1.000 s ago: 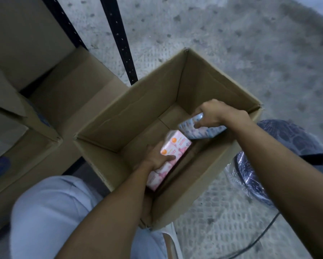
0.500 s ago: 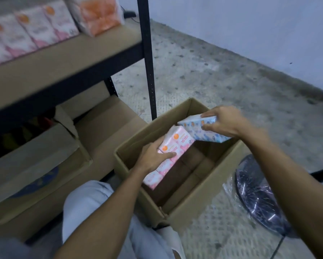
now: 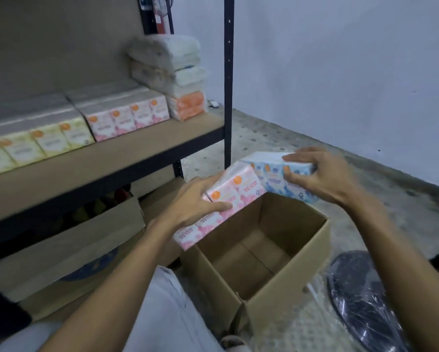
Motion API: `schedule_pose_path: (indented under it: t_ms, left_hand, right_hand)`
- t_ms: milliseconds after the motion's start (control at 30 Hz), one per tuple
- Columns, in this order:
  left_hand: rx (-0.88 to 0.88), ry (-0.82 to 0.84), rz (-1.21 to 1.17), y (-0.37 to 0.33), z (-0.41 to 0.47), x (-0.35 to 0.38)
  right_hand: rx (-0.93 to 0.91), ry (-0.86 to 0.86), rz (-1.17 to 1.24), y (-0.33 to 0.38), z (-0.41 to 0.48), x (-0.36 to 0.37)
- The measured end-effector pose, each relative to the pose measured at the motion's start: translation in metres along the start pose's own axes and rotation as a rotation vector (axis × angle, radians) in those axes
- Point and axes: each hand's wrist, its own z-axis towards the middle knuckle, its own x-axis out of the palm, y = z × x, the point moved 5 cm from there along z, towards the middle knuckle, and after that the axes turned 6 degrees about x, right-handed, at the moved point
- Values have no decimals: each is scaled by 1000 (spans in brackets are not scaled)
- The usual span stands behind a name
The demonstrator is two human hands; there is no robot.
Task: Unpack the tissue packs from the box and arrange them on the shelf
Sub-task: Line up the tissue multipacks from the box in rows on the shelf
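Note:
My left hand [image 3: 195, 201] grips a pink tissue pack [image 3: 241, 189], held tilted above the left rim of the open cardboard box [image 3: 289, 283]. My right hand [image 3: 320, 176] holds a blue tissue pack [image 3: 274, 181] just above the box's far corner, touching the pink one. The box interior looks bare as far as I can see. On the shelf board [image 3: 116, 161] stand a row of yellow packs [image 3: 35, 143], a row of pink packs [image 3: 127, 118], and a stack of white and orange packs [image 3: 180, 80] at the right end.
A black shelf post [image 3: 228, 80] rises just behind the packs I hold. Under the shelf sit cardboard boxes [image 3: 68, 240]. A plastic-wrapped black fan [image 3: 365, 301] lies on the floor at right. A pale wall runs behind. My knee in light trousers [image 3: 167, 313] is below.
Both hands have lifted the pink and blue packs up out of the box, and my view has tilted up from the box to the shelf.

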Motion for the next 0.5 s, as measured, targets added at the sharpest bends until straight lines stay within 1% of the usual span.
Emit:
schedule_pose_path:
  t_ms: [167,333,400,500]
  left_hand:
    - [43,-61,123,-27,-19,-70]
    - [48,-149,168,-34,-43,-140]
    - [45,-208,275,-31,-53,-167]
    - [-17,-258,430,-18,-69,-204]
  right_hand:
    - [-57,-45,154,37,0,-28]
    - [-150,-70,288,77,18,-26]
    - [-200,-57,325,96,29,-17]
    - [-275,-30,375,126,46,2]
